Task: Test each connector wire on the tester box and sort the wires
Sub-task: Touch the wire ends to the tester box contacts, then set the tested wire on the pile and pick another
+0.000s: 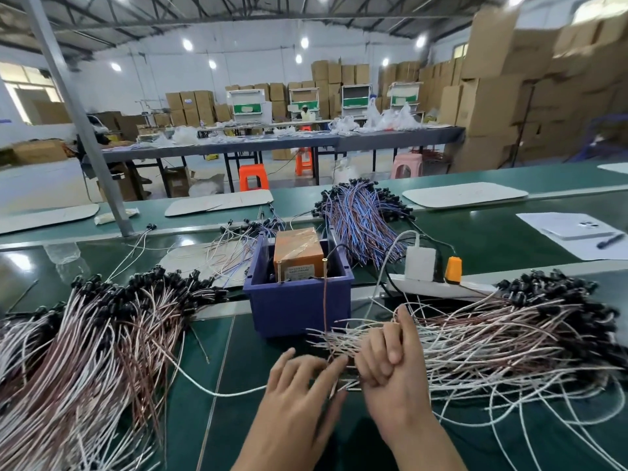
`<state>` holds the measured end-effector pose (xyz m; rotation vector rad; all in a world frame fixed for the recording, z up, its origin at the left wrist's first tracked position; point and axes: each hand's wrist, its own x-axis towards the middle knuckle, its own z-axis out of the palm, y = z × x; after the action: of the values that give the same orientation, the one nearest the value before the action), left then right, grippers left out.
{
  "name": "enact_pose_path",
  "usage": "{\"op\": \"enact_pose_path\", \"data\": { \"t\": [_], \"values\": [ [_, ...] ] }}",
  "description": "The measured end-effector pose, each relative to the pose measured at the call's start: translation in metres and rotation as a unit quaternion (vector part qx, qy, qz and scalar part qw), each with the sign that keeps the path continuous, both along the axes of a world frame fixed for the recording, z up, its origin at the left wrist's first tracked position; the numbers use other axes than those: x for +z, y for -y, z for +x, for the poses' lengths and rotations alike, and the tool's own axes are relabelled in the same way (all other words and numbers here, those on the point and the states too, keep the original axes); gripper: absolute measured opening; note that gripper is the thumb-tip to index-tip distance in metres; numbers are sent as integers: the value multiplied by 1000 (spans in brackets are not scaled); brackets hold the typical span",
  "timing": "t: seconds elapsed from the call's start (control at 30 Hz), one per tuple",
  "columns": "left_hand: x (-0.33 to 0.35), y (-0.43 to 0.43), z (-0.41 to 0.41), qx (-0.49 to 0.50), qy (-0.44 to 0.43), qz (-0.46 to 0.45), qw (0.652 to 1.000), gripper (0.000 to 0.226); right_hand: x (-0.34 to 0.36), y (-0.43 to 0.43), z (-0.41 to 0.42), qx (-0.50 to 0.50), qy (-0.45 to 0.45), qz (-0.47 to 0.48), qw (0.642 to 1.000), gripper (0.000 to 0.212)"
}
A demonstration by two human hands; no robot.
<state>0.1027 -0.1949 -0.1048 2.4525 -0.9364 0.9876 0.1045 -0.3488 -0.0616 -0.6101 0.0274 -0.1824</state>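
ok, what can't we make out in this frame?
All head view.
- Tester box label: print too small; lower part hidden by blue bin wall.
- Left hand: fingers motion-blurred, grip on any wire unclear.
- Left wire pile: cut off by left and bottom edges.
- Right hand: wire count in its grip hidden by curled fingers.

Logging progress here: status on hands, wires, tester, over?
Left hand open, touching right pile. Right hand grips wires from it. Brown wire reaches tester box. Blue bin rim fronts box.
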Motion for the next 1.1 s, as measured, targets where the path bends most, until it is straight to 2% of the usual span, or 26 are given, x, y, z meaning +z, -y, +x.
{"op": "enact_pose_path", "data": {
  "t": [0.17, 0.33, 0.43, 0.5, 0.57, 0.7, 0.77, 0.87, 0.93, 1.0, 1.1],
  "values": [
    [3, -4, 4, -2, 8, -55, 998, 16, 1, 10, 2, 13, -18, 55, 998, 64],
    [3, 4, 6, -8, 55, 5, 998, 41, 0, 1, -2, 93, 4, -23, 995, 63],
    [6, 5, 7, -12, 80, 26, 996, 36, 2, -4, -2, 116, 20, -29, 993, 64],
    [12, 2, 4, -8, 59, 33, 998, 56, 4, 1, -1, 85, 19, 2, 996, 63],
    [17, 0, -1, 8, 34, 20, 999, 62, 5, 10, -1, 27, 13, 7, 1000, 62],
    [20, -1, -2, 34, 12, -13, 999, 61, 5, 26, -2, -137, -6, -108, 985, 66],
    [21, -3, 0, 44, 3, -18, 999, 64, 2, 27, -3, -248, -28, -180, 952, 66],
    [24, -3, 1, 69, -16, -21, 997, 66, -3, 23, -5, -424, -52, -258, 866, 56],
    [25, 0, 0, 88, -29, -41, 995, 57, -4, 21, -3, -507, -28, -322, 799, 40],
    [28, 4, 2, 104, -77, -107, 986, 37, -8, 21, -1, -557, -13, -382, 738, 35],
    [44, 21, 11, 78, -153, -207, 963, 16, -15, 19, 3, -566, -15, -398, 722, 52]
  ]
}}
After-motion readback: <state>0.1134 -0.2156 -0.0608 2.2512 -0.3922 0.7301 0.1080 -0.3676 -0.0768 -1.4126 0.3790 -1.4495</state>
